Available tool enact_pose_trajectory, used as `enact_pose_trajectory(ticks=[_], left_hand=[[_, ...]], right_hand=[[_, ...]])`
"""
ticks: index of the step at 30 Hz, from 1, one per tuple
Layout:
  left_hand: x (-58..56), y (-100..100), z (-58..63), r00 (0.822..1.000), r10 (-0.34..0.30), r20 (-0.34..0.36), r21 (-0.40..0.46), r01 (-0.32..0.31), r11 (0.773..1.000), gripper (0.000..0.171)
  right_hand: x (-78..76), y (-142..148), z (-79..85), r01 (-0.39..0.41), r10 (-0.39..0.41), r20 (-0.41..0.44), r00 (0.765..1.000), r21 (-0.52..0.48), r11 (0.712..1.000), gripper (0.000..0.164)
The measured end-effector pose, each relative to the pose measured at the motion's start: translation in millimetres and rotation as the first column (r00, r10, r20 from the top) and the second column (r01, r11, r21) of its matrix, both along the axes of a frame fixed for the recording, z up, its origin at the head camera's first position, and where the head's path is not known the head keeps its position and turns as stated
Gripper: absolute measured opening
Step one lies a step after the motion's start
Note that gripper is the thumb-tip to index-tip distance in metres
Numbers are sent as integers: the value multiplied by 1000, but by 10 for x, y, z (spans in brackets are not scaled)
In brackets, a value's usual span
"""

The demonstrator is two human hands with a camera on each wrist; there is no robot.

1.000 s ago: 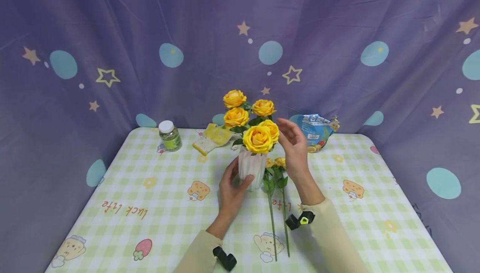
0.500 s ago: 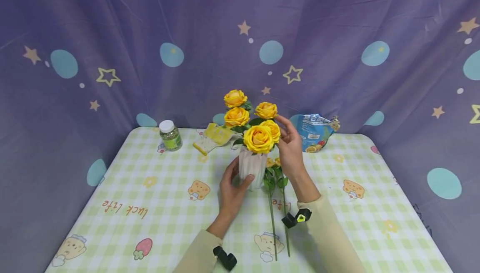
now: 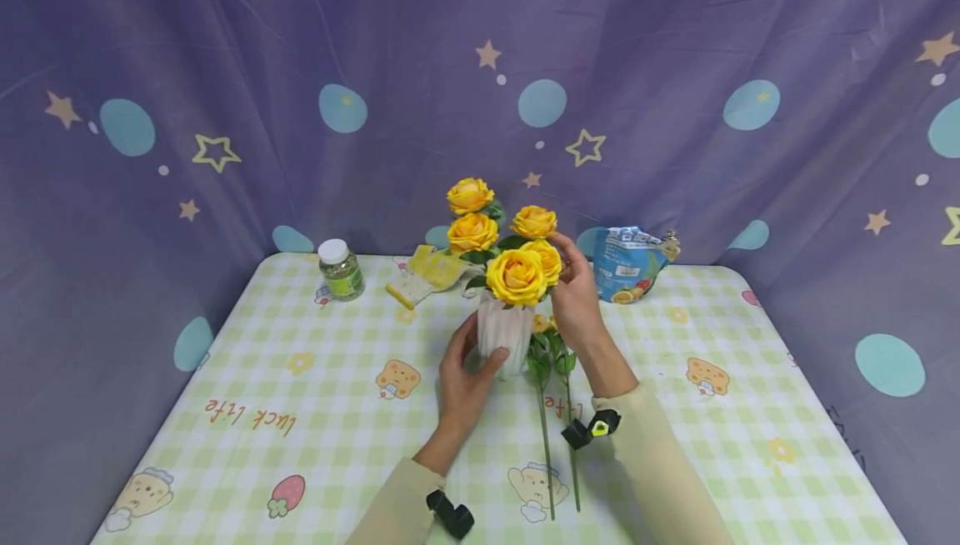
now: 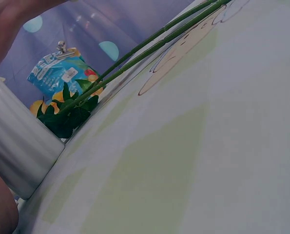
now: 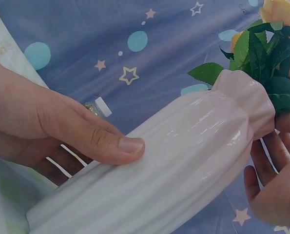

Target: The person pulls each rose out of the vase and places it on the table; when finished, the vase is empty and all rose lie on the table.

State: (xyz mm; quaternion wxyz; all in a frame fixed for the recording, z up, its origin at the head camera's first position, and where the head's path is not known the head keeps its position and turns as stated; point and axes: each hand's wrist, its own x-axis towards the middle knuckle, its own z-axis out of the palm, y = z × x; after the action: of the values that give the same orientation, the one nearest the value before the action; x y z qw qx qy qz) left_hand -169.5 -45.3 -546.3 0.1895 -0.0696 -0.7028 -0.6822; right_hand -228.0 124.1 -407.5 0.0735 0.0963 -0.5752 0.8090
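I had the left hand [image 3: 467,378] curled round the vase [image 3: 501,337], which stood upright on the table [image 3: 360,462], five yellow roses [image 3: 517,277] in its mouth. The right hand [image 3: 583,303] sat at the right edge of those blooms; petals hid its fingertips, so I couldn't tell whether they pinched a stem. Two loose roses [image 3: 545,422] lay just beside the vase, with a pouch [image 3: 626,266] and a jar [image 3: 341,272] farther back.

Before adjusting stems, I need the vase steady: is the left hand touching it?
Touching. The right wrist view shows the left hand with its thumb laid on the side of the vase, no gap between.
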Motion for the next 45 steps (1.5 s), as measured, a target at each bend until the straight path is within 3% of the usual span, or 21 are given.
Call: enact_pose_trajectory(ticks=[5, 17, 24, 35, 45], left_hand=[[-11, 2, -5, 1000, 3, -3, -1, -3, 1000, 70], [2, 9, -2, 1000, 1, -12, 7, -1, 1000, 69], [2, 11, -6, 1000, 2, -7, 5, -2, 1000, 70], [10, 7, -3, 1000, 5, -24, 9, -5, 1000, 68], [-1, 5, -8, 1000, 7, -30, 12, -7, 1000, 68]], right_hand=[[-34, -15, -13, 24, -24, -46, 999, -14, 1000, 40], [-59, 21, 83, 46, -49, -49, 998, -47, 998, 36], [-62, 31, 151, 50, -61, -84, 995, -123, 991, 36], [-108, 59, 226, 23, -77, -263, 962, -205, 978, 40], [-139, 77, 299, 50, -121, -263, 957, -261, 964, 30]])
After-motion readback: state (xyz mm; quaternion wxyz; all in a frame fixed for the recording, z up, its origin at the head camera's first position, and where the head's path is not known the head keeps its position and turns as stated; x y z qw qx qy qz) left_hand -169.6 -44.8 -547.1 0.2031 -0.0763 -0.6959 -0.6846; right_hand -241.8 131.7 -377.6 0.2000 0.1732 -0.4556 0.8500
